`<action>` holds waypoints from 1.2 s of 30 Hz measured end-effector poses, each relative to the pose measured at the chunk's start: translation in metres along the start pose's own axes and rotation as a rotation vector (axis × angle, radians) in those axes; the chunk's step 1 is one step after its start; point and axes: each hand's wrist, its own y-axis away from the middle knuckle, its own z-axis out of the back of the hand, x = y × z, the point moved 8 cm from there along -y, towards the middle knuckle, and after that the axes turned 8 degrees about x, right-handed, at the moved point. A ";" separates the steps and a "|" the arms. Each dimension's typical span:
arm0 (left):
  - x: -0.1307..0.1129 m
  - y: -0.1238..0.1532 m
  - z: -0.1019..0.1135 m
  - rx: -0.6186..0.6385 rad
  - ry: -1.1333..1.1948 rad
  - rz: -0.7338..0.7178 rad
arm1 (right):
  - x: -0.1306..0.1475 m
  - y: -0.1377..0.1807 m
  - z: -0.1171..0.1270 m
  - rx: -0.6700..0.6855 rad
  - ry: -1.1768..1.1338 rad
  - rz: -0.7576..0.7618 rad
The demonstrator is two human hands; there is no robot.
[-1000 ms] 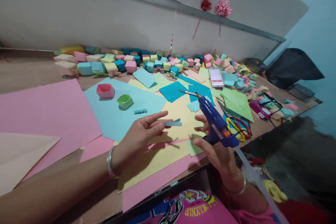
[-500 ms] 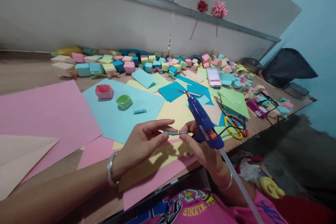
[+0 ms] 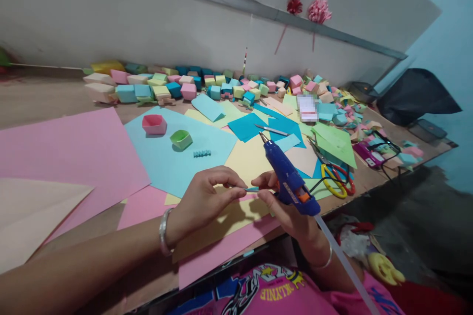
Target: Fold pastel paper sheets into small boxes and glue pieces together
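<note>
Two paper cups (image 3: 154,124) beyond glue gun (image 3: 286,177)

Paper-craft workshop: folded boxes (image 3: 188,89), coloured sheets (image 3: 74,152)

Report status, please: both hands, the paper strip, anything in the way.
Left hand pinching paper strip, thin, blue. Right hand gripping glue gun, thumb at strip's other end. Scissors right of gun, apart; nothing blocking.

The blue strip (image 3: 252,189) is largely hidden by the left hand (image 3: 207,197) and right hand (image 3: 295,219). The stick (image 3: 345,263) of the glue gun (image 3: 286,177) is cut off at the bottom edge. An object (image 3: 307,108) right of centre is blurred.
</note>
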 end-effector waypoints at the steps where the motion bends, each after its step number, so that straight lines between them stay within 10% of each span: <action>1: 0.002 0.000 0.000 0.005 -0.001 0.006 | 0.000 -0.001 0.001 -0.006 -0.014 -0.004; 28: 0.000 0.002 -0.006 0.003 -0.041 0.030 | -0.015 -0.003 -0.002 -0.029 -0.087 -0.141; 36: -0.009 0.003 -0.011 0.067 0.006 -0.059 | -0.032 -0.003 -0.016 0.148 -0.368 -0.255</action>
